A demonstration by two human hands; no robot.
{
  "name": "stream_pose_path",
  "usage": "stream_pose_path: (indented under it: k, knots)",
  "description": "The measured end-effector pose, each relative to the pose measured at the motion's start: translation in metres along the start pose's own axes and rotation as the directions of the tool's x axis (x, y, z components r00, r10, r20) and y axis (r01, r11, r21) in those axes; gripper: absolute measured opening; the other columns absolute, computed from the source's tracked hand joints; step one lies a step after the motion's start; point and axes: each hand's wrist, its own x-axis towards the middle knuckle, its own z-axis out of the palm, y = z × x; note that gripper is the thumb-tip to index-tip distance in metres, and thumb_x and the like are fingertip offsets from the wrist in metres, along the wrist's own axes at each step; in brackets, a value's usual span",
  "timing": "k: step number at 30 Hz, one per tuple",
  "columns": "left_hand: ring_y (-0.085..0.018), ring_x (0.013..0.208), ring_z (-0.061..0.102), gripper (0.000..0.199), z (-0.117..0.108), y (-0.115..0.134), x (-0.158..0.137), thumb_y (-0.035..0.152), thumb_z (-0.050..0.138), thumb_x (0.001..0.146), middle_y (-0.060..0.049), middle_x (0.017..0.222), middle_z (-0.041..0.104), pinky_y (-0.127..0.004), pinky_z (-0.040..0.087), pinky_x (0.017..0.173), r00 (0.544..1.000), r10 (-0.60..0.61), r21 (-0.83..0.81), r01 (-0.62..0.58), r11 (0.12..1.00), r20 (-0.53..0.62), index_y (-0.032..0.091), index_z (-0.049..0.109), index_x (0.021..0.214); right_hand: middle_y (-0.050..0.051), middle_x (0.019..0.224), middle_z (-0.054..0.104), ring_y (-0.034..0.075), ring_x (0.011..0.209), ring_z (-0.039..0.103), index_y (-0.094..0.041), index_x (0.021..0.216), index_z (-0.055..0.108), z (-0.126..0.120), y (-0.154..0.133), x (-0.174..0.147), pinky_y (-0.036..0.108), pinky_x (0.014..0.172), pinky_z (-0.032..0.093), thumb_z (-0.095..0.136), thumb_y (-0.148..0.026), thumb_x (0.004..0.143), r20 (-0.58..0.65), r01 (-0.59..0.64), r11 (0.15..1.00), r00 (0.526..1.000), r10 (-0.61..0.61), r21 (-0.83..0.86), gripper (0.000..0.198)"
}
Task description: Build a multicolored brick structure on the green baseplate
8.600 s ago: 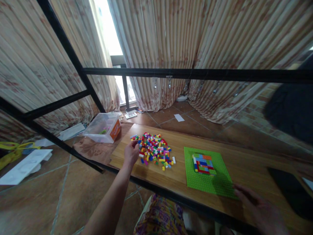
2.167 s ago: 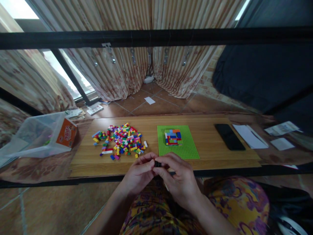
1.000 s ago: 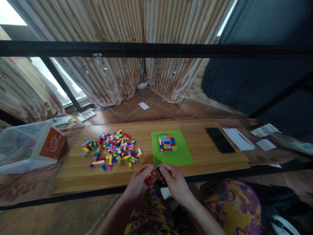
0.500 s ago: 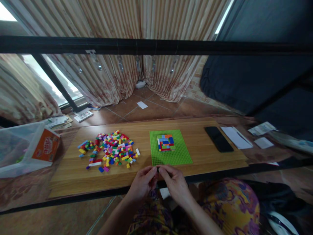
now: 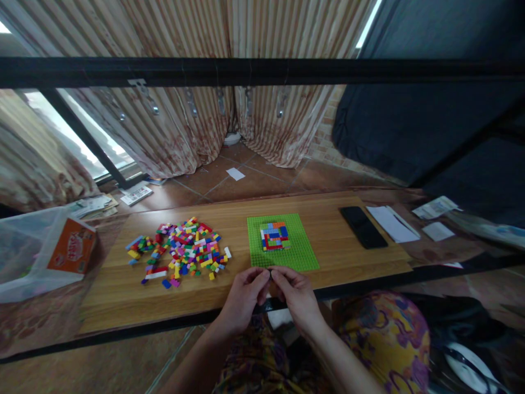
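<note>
My left hand (image 5: 244,294) and my right hand (image 5: 297,293) meet at the front edge of the board, their fingertips pinched together. Between them is a small dark piece (image 5: 270,272), mostly covered by the fingers; its exact kind is too small to make out. Just beyond the fingertips lies a green studded baseplate (image 5: 303,253). A flat block of toy bricks (image 5: 275,236) in red, blue, white, orange and other colours sits on its upper middle. Left of the plate spreads a loose pile of colourful toy bricks (image 5: 191,246).
A black phone (image 5: 363,227) lies on the wooden board (image 5: 123,295) at the right, beside white paper with a pen (image 5: 392,223). At far left stands a clear plastic bin (image 5: 35,257) with an orange label. A black rail (image 5: 262,72) crosses beyond the board.
The view has shifted slightly. Both hands stay together at the fingertips around the small dark piece, now a little nearer the baseplate's front edge. The bricks look unchanged.
</note>
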Motion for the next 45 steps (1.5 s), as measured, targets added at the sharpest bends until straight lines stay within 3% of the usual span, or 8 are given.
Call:
stream_pose_path:
  k: [7,14,25,29,33,39,42,45]
  knots:
    - [-0.006,0.048,0.037,0.027,0.007,0.005,0.002,0.038,0.075,0.065,0.006,0.055,0.048,-0.02,0.028,0.048,0.994,-0.038,-0.104,0.027,0.994,-0.099,0.016,0.063,0.074,0.001,0.075,0.069,0.013,0.063,0.06,-0.02,0.089,0.072,0.002,0.0,0.002,0.026,0.059,0.05,0.076,-0.043,0.067,0.012,-0.065,0.988,0.998,0.064,0.137,0.033]
    - [-0.005,0.047,0.038,0.024,0.0,0.003,0.006,0.035,0.075,0.065,0.006,0.054,0.049,-0.019,0.029,0.047,0.992,-0.02,-0.203,-0.006,0.979,-0.128,0.017,0.06,0.07,0.0,0.068,0.069,0.014,0.061,0.062,-0.02,0.083,0.072,-0.004,-0.007,0.008,0.028,0.059,0.052,0.081,-0.041,0.061,-0.024,-0.091,0.976,0.995,0.098,0.198,0.032]
    - [-0.004,0.047,0.041,0.025,-0.013,0.004,0.005,0.032,0.075,0.06,0.0,0.066,0.064,-0.017,0.024,0.046,0.975,-0.118,-0.174,0.084,0.981,-0.19,0.016,0.057,0.067,0.004,0.076,0.071,0.015,0.067,0.062,-0.018,0.087,0.072,-0.037,-0.034,0.063,0.032,0.068,0.05,0.071,-0.037,0.066,-0.066,0.143,0.972,0.985,-0.157,-0.184,0.028]
    - [-0.004,0.045,0.038,0.023,-0.013,0.007,0.007,0.03,0.074,0.059,0.002,0.057,0.059,-0.017,0.023,0.045,0.975,-0.111,-0.162,0.081,0.984,-0.191,0.016,0.057,0.065,0.005,0.084,0.072,0.017,0.073,0.064,-0.017,0.091,0.071,-0.041,-0.045,0.09,0.033,0.073,0.05,0.062,-0.03,0.074,0.022,0.247,0.837,0.962,-0.271,-0.488,0.023]
    - [-0.004,0.044,0.04,0.022,-0.012,0.015,0.014,0.028,0.073,0.058,0.001,0.062,0.063,-0.017,0.023,0.043,0.976,-0.074,-0.139,0.046,0.989,-0.204,0.016,0.056,0.065,0.006,0.085,0.072,0.019,0.077,0.065,-0.018,0.091,0.071,-0.037,-0.057,0.116,0.034,0.075,0.048,0.058,-0.021,0.079,0.174,0.314,0.573,0.942,-0.286,-0.757,0.018]
    - [-0.003,0.042,0.037,0.019,-0.011,0.023,0.024,0.028,0.071,0.06,0.002,0.059,0.061,-0.017,0.022,0.041,0.975,0.011,-0.11,-0.036,0.993,-0.224,0.015,0.058,0.069,0.006,0.086,0.073,0.021,0.08,0.064,-0.022,0.083,0.074,-0.029,-0.066,0.142,0.034,0.076,0.045,0.057,-0.018,0.083,0.407,0.439,0.214,0.896,-0.177,-0.873,0.017]
    - [-0.004,0.043,0.039,0.02,-0.012,0.021,0.028,0.028,0.071,0.06,0.002,0.059,0.061,-0.017,0.023,0.041,0.972,0.003,-0.092,-0.026,0.995,-0.236,0.016,0.059,0.07,0.006,0.081,0.072,0.022,0.077,0.063,-0.024,0.076,0.075,-0.029,-0.065,0.149,0.035,0.076,0.044,0.057,-0.016,0.081,0.456,0.476,0.162,0.878,-0.145,-0.865,0.02]
    - [-0.005,0.045,0.041,0.019,-0.014,0.018,0.031,0.028,0.07,0.06,0.002,0.059,0.061,-0.017,0.026,0.042,0.97,-0.002,-0.075,-0.017,0.997,-0.242,0.016,0.06,0.07,0.005,0.071,0.07,0.02,0.071,0.061,-0.025,0.066,0.074,-0.029,-0.062,0.155,0.034,0.074,0.043,0.061,-0.012,0.075,0.429,0.466,0.286,0.884,-0.186,-0.837,0.021]
